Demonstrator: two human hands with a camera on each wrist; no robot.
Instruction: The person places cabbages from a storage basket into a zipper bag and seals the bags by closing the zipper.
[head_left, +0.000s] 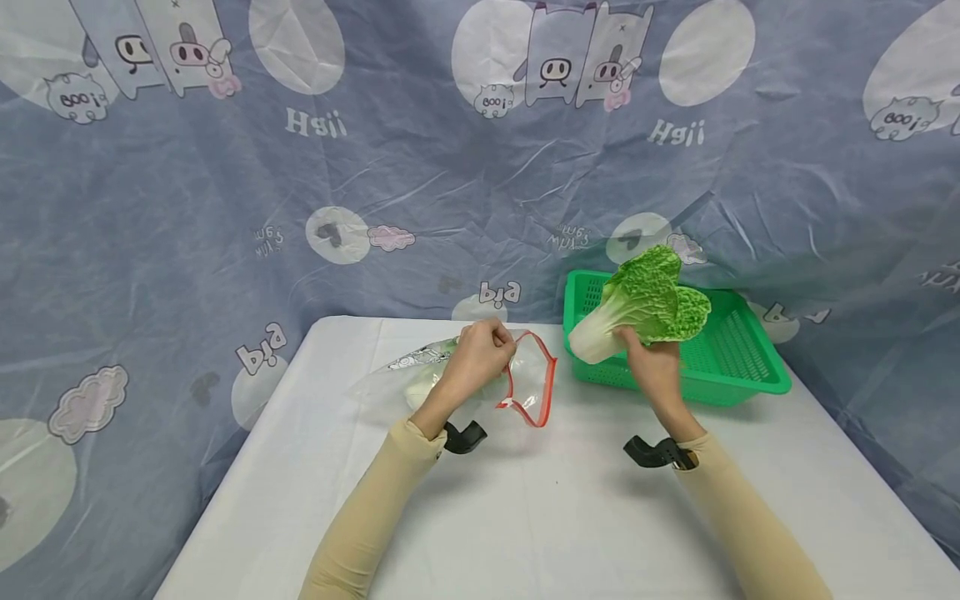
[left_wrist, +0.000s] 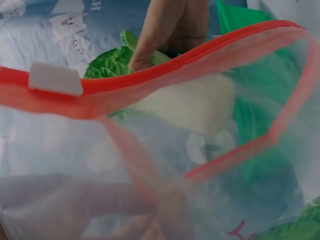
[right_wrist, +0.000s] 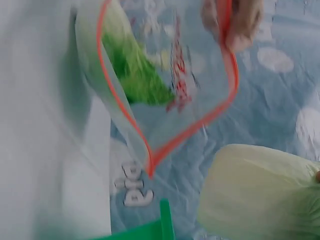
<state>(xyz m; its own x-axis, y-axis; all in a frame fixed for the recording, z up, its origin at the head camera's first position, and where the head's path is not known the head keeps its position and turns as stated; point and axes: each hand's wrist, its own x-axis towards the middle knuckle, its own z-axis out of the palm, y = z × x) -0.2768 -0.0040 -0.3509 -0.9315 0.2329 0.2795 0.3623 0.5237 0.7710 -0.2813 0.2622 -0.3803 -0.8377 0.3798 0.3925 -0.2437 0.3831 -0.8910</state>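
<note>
My left hand [head_left: 480,354] pinches the upper edge of a clear zip bag [right_wrist: 150,117] with a red-rimmed mouth. The mouth gapes toward the right, and a white slider [left_wrist: 55,79] sits on its red strip. Inside the bag lies a green-and-white leafy vegetable [right_wrist: 132,65], like another cabbage. My right hand [head_left: 654,375] grips a napa cabbage [head_left: 648,304] around its middle, in the air over the near left part of a green basket. Its white base points left toward the bag's mouth, and the crinkled leaves point up and right.
The green plastic basket [head_left: 738,390] with perforated walls stands at the back right of the white-covered table [head_left: 555,517]. Behind the table hangs a blue-grey patterned cloth [head_left: 420,167]. A dark camera mount is strapped to each wrist.
</note>
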